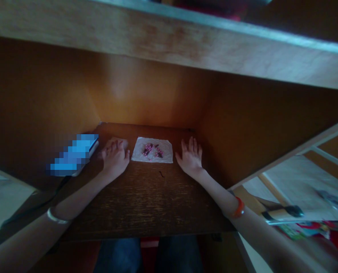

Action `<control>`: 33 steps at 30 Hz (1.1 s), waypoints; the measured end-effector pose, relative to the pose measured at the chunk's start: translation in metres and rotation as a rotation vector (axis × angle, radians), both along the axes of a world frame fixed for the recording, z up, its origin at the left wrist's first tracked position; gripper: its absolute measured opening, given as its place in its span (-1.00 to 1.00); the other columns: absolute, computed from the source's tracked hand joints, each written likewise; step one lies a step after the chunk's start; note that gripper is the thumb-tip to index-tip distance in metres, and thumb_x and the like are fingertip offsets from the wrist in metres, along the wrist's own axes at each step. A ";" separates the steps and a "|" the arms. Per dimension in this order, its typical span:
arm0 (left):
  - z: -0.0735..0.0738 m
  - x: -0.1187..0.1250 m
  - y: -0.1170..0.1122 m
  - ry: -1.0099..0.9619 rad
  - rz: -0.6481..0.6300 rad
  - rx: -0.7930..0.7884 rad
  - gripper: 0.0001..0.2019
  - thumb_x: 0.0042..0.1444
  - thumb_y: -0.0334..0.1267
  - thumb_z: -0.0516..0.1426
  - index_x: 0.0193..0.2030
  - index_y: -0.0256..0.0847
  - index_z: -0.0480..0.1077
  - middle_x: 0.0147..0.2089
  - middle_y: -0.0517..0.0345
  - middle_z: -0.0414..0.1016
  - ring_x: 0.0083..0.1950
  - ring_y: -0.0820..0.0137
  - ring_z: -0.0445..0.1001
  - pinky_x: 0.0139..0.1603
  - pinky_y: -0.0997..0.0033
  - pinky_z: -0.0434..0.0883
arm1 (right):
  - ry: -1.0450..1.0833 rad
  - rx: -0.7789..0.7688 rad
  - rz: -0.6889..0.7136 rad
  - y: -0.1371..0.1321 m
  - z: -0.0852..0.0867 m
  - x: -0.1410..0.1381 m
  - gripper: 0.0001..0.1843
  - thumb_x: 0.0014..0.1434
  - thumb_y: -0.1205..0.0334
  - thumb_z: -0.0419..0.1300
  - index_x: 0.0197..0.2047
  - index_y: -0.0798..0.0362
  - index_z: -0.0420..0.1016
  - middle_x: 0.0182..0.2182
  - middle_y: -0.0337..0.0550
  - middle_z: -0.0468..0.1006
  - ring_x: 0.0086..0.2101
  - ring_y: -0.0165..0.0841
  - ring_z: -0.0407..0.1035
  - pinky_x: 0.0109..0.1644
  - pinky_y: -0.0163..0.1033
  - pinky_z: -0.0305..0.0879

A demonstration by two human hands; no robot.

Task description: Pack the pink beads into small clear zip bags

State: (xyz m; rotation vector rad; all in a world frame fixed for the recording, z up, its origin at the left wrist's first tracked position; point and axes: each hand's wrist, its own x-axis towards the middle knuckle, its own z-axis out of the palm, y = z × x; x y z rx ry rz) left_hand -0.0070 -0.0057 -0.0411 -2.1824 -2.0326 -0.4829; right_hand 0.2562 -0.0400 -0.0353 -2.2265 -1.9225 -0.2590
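A wooden desk (146, 204) sits recessed under an overhead wooden shelf (163, 41), enclosed by amber-brown side panels (271, 125). The person's knees, in blue denim (117, 256), show below the near edge.

A blue object (72, 155), pixelated and not identifiable, lies at the far left corner of the desk, overhanging the left edge. Just to its right, the left hand (114, 159) lies palm down and open, grasping nothing. Its fingers rest on a pale sheet (120, 141), which they partly cover.

A white napkin (152, 150) lies flat at the centre of the far edge, between the hands and touching neither. Small pink and dark pieces (151, 150) sit grouped at its middle; they are too small to identify. The right hand (190, 158) lies open beside the napkin, palm down with fingers spread, and holds nothing.

A small dark curl (161, 174) lies on the bare wood nearer the person. A silver bangle (57, 216) circles the left forearm, and an orange bangle (238, 207) circles the right wrist.
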 end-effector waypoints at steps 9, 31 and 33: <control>0.007 -0.014 0.009 -0.040 0.022 0.075 -0.60 0.08 -0.33 -0.06 0.07 -0.35 0.24 -0.06 -0.22 0.47 0.00 0.00 0.39 0.00 -0.07 0.18 | 0.099 0.132 0.278 -0.010 0.002 -0.044 -0.43 0.17 0.13 0.01 0.22 0.13 0.15 0.28 0.12 -0.02 0.25 -0.09 -0.16 0.23 0.06 -0.15; 0.026 -0.002 -0.023 -0.205 -0.502 0.515 -0.83 0.19 -0.23 0.01 -0.23 -0.13 0.43 -0.30 0.16 0.56 -0.25 0.31 0.49 -0.02 0.15 0.24 | 0.992 0.381 0.706 -0.028 0.003 -0.055 -0.66 0.19 0.25 0.09 0.06 -0.03 0.33 -0.06 -0.10 0.45 -0.06 -0.34 0.34 0.04 -0.16 0.29; 0.026 0.001 -0.028 -0.260 -0.598 0.502 -0.83 0.19 -0.25 0.02 -0.25 -0.13 0.43 -0.32 0.16 0.57 -0.27 0.34 0.50 -0.09 0.22 0.31 | 0.985 0.366 0.745 -0.028 0.003 -0.055 -0.58 0.16 0.24 0.14 0.11 -0.03 0.28 -0.01 -0.08 0.43 -0.02 -0.33 0.32 0.07 -0.14 0.27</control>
